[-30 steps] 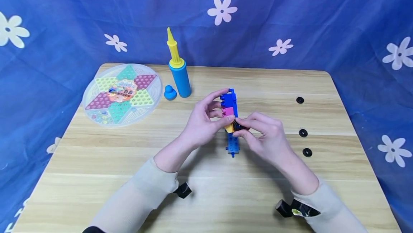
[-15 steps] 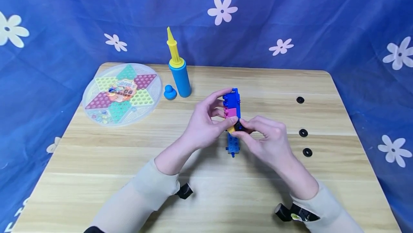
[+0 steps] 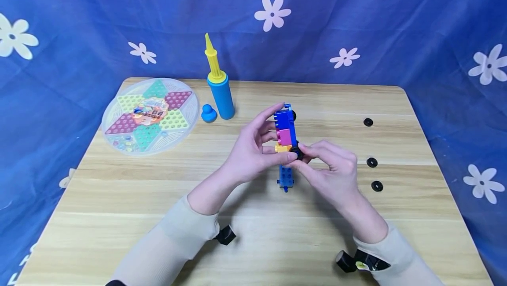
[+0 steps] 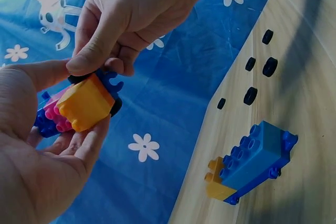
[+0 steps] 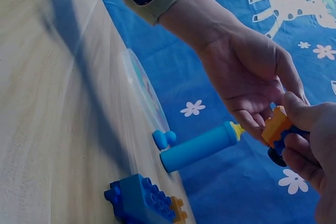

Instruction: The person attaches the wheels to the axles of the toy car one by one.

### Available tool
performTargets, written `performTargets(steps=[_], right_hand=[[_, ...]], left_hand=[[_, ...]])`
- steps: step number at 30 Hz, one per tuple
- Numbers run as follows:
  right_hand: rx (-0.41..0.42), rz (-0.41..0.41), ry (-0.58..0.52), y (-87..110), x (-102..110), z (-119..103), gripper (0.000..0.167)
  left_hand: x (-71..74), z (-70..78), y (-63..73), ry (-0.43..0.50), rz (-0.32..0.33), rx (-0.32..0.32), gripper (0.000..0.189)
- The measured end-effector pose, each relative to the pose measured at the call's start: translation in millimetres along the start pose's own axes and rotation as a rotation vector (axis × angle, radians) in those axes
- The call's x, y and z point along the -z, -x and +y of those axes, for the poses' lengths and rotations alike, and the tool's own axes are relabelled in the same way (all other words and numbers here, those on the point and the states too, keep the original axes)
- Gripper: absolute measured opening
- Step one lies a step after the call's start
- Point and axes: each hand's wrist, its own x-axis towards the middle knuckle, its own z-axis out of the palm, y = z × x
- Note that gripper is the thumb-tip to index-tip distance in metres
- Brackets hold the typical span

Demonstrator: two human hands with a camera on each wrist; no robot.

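Toy car [image 3: 285, 136] is held up in both hands above the wooden counter [image 3: 273, 233], past the pale sleeves [image 3: 186, 224] and black wrist cameras [image 3: 226, 235], which are nearest. The left hand [image 3: 249, 158] is clamped on the car's left side, its thumb at the near end. The right hand [image 3: 332, 169] pinches the black wheel [image 3: 296, 152] at that same end, so the hands meet there. From near to far, the car has an orange block [image 3: 282, 148], a pink block [image 3: 284, 137] and a blue block [image 3: 283, 120] on a blue base; another wheel partly shows at the far end.

Below the hands, a second block toy [image 3: 286, 177] stands on the counter, blue with an orange end [image 4: 219, 184]. Off to the right lie loose wheels [image 3: 377, 186], three seen from the head, five from the left wrist.

Farther back on the left are a round game board [image 3: 184, 134], a small blue knob [image 3: 208, 113] and, just beside the knob, an upright blue pump [image 3: 222, 99] with a yellow nozzle [image 3: 214, 64]. Behind everything hangs blue cloth [image 3: 309, 26] with white flowers.
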Motion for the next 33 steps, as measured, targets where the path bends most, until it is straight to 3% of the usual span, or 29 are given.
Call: performTargets(steps=[9,16,23,33], right_hand=[[0.097,-0.158,-0.135,-2.3,6.5,2.2,0.034],[0.083,-0.148,-0.190,-1.5,6.2,3.3,0.028],[0.086,-0.161,-0.206,0.3,4.3,5.6,0.025],[0.051,-0.192,-0.205,4.3,3.5,7.7,0.032]], left_hand=[[0.7,0.4,0.7,-0.087,-0.028,0.024,0.095],[1.3,-0.5,1.0,-0.129,-0.036,0.027,0.088],[2.0,-2.7,0.7,-0.067,-0.065,0.033,0.084],[1.5,-5.4,-2.0,-0.085,-0.025,0.019,0.056]])
